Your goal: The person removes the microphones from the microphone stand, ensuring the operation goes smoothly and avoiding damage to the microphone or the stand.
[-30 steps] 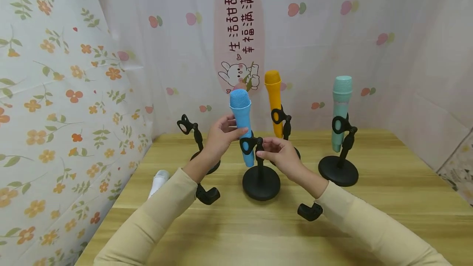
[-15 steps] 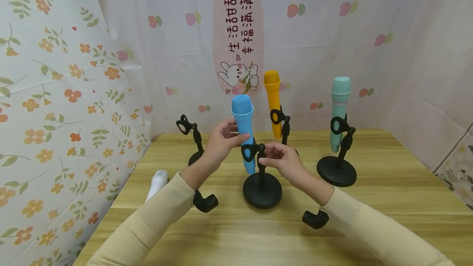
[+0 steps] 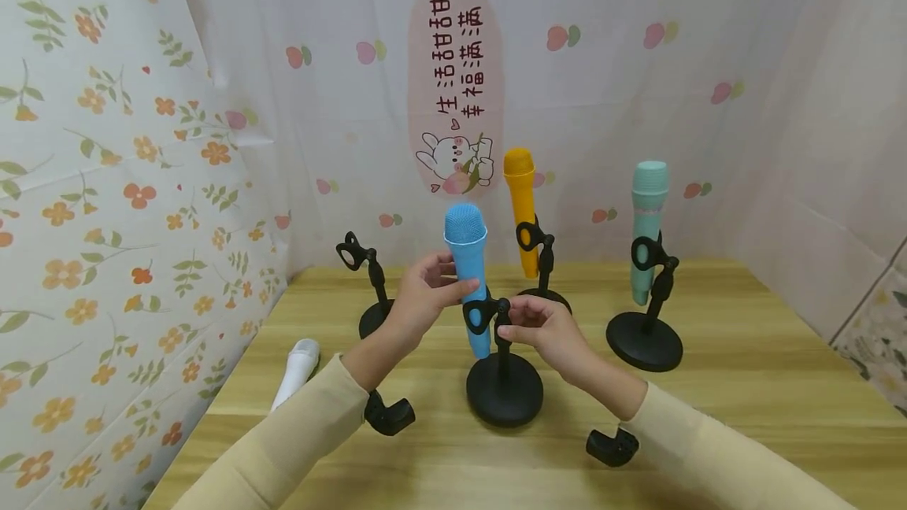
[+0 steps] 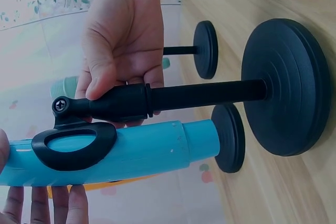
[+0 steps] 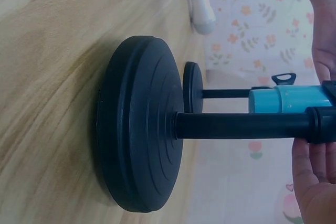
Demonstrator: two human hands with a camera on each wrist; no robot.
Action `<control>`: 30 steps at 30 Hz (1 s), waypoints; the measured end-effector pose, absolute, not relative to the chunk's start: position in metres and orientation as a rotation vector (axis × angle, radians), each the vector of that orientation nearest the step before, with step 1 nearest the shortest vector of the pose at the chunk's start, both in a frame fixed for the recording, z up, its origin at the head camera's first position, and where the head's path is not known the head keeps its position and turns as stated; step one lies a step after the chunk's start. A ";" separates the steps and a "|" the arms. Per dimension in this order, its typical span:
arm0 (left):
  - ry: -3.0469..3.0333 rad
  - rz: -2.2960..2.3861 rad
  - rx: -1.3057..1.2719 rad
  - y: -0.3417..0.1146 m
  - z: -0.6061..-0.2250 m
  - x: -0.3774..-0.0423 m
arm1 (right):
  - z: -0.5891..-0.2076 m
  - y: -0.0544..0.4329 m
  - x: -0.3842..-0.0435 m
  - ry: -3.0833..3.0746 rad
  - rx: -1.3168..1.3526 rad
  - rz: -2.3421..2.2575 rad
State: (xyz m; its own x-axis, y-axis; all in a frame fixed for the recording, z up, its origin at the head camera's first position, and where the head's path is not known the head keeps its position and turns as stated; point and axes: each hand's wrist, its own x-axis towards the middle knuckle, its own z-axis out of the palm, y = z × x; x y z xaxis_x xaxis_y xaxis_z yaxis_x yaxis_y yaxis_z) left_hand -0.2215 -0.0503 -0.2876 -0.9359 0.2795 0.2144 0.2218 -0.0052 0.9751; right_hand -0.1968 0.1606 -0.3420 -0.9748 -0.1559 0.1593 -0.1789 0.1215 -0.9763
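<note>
A light blue microphone sits in the clip of a black desk stand, tilted slightly, its head up. My left hand holds the microphone's body just above the clip, thumb in front and fingers behind. On the other side, my right hand pinches the stand's neck below the clip joint. In the left wrist view the blue handle passes through the clip ring, and its narrow end sticks out below. The round base appears close over the wood in the right wrist view.
Behind stand a yellow microphone and a mint green one, each in a black stand. A stand with a bare clip is at the left. Near my left sleeve lies a white microphone on the wooden table.
Both hands have brought the blue microphone and its stand a little toward me across the table. The grips look the same, and the head view has tilted slightly upward.
</note>
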 end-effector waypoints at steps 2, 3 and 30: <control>2.180 2.122 0.551 -0.050 -0.289 -0.219 | -0.344 0.161 -0.194 -2.344 0.353 2.047; 2.174 2.120 0.543 -0.050 -0.290 -0.217 | -0.346 0.161 -0.193 -2.349 0.348 2.048; 2.171 2.101 0.523 -0.049 -0.297 -0.206 | -0.355 0.167 -0.187 -2.341 0.429 2.105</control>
